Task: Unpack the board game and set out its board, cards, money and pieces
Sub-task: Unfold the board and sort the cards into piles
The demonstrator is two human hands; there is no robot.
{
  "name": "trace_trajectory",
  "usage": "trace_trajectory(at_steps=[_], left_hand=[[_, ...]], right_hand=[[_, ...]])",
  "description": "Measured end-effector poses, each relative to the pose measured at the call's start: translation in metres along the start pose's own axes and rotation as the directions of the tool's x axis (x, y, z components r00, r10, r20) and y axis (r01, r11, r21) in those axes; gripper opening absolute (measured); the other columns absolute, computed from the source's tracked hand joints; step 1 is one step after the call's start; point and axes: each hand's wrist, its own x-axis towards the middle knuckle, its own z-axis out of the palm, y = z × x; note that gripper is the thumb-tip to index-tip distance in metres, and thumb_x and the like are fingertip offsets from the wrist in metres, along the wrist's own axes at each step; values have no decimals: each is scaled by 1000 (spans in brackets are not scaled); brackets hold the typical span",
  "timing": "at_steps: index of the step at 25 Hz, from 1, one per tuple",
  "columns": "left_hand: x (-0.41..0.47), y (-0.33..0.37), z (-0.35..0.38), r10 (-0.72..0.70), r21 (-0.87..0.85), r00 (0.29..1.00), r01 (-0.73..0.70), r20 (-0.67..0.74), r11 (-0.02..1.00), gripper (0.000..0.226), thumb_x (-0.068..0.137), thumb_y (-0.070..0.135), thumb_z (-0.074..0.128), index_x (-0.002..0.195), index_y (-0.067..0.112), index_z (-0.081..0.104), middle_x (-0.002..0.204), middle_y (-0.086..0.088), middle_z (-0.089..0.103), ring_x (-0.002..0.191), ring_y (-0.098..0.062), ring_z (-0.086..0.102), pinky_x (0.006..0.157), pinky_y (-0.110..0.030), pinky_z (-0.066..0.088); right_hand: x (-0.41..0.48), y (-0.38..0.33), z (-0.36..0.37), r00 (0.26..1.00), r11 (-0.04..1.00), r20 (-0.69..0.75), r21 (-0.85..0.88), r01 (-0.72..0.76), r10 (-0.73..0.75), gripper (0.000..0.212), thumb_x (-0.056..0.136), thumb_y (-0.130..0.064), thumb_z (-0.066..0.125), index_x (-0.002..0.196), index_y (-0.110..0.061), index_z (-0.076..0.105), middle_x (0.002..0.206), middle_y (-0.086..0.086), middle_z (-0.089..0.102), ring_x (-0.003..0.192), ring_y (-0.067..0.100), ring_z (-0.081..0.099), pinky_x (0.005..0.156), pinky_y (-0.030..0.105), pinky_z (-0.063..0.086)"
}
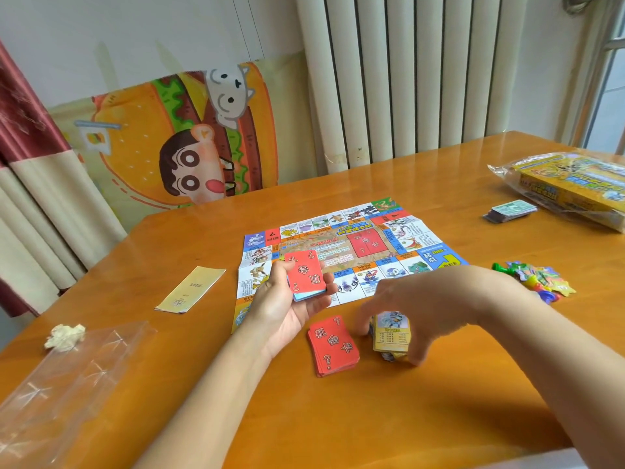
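The board (348,248) lies unfolded flat in the middle of the table (338,418), its creases showing. The left hand (291,306) is held palm up over the board's near-left corner, fingers and thumb curled round a small deck (306,275) with a red card on top and blue edges beneath. Just near of the board a red pile (333,346) rests on the table, and right beside it are the yellow cards (390,336) — the right hand (416,306) arches over them, fingertips on their left side and thumb on their right, gripping the stack.

The pieces (537,280) lie in a loose, bright heap toward the right edge. The money (510,211) sits stacked toward the far-right corner, just beside the box (571,184), which lies in a plastic bag.

Left of the board lies a pale leaflet (191,289). Toward the near-left corner there is a clear wrapper (67,384), with a paper wad (65,336) at its far end.
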Motion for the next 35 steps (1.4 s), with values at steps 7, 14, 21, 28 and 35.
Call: trace_trajectory(at_steps=[7,14,21,28,35], left_hand=[[-1,0,1,6,-42,999,-5,35,999,37,100,17,31,118,-8,51,81,-22,68,66,-31,69,51,-31,57],[-4,2,1,22,-2,999,-22,28,1000,23,100,6,35,110,-4,52,93,-27,68,78,-40,69,65,-40,59],[-5,2,0,33,68,999,-35,31,997,18,100,5,38,108,2,54,92,-22,71,78,-36,71,59,-34,60],[1,-1,-4,150,157,989,-147,-3,976,17,91,4,55,107,8,60,89,-8,74,79,-20,72,61,-33,60],[0,-1,2,204,162,979,-202,4,966,11,92,12,56,97,7,65,83,-8,73,73,-19,71,57,-29,57]], right_hand=[[5,-4,2,999,1000,-48,-10,6,-7,39,79,-28,71,112,-39,52,114,-7,41,88,16,52,54,26,35],[5,-6,2,998,1000,-60,1,19,-19,31,81,-28,70,108,-35,57,113,-5,41,89,16,51,54,24,33],[6,-2,2,997,998,-65,42,37,-34,35,78,-34,73,108,-38,56,115,-9,43,97,14,52,60,24,40],[22,10,-8,816,841,-543,522,141,200,44,75,-56,69,104,-26,58,99,-8,61,90,11,60,79,32,52],[59,-5,5,706,458,-588,792,404,394,25,80,-21,75,68,-13,55,75,12,67,70,24,63,68,35,48]])
